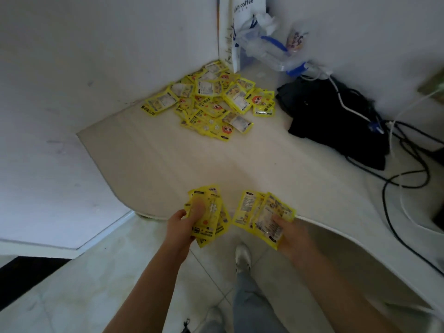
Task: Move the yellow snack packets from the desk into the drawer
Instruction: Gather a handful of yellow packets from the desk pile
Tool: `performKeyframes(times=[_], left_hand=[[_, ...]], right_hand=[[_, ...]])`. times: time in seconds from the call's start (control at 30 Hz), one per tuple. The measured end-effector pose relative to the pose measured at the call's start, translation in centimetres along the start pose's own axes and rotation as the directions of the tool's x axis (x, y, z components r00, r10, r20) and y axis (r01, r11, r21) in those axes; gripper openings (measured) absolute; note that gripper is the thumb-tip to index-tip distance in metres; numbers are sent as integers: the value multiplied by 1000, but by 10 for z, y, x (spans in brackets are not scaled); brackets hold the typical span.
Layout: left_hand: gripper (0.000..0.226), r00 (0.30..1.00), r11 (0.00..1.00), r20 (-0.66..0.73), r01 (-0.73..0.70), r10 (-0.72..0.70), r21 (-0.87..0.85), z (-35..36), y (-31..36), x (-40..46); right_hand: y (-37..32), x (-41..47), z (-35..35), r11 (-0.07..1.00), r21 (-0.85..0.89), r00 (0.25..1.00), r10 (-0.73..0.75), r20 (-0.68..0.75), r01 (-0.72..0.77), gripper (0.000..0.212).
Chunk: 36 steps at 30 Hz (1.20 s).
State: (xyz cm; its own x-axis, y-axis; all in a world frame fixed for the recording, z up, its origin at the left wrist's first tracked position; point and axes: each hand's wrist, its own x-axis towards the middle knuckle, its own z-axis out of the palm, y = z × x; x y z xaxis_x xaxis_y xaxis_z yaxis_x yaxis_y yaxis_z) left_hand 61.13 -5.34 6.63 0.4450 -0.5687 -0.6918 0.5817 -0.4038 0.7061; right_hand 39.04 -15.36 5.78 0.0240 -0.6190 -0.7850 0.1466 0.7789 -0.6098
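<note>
My left hand (183, 224) has its thumb pressed across the face of a fanned bunch of yellow packets (207, 216), the fingers wrapped behind it, and my right hand (289, 233) pinches a second bunch (263, 217) the same way, thumb on top and fingers hidden underneath (I cannot count the packets in either fan). Both loads hang just off the near edge of the desk (168, 162), over the tiled floor, close to each other but not touching. So I judge this the carry step: two handfuls are lifted and not yet stowed. Far back, in the corner where the walls meet, the main pile of packets (212, 102) lies spread on the desktop, with a black bag (336, 118) and cables to its right and a white coffee bag (242, 32) behind. No drawer shows anywhere in view, so the next move calls for turning to find it, then releasing both bunches inside before coming back for the pile
</note>
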Motion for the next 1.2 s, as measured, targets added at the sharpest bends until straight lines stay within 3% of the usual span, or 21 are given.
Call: performKeyframes(times=[0.27, 0.57, 0.73, 1.0, 1.2], left_hand=[[42, 991, 984, 119, 33, -54, 175, 1, -57, -56], [35, 975, 955, 209, 13, -78, 296, 52, -126, -118], [27, 967, 930, 227, 23, -113, 366, 98, -189, -162], [35, 941, 887, 279, 43, -190, 460, 181, -300, -235], [47, 921, 816, 324, -11, -217, 578, 243, -357, -265]], right_hand=[[59, -54, -84, 991, 127, 993, -27, -113, 42, 29], [93, -84, -208, 979, 190, 980, -34, -198, 72, 26], [104, -106, -298, 962, 257, 977, -31, -211, 86, 12], [119, -131, -453, 945, 312, 947, 6, -322, 100, 8], [135, -137, -530, 942, 329, 927, 59, -369, 71, 4]])
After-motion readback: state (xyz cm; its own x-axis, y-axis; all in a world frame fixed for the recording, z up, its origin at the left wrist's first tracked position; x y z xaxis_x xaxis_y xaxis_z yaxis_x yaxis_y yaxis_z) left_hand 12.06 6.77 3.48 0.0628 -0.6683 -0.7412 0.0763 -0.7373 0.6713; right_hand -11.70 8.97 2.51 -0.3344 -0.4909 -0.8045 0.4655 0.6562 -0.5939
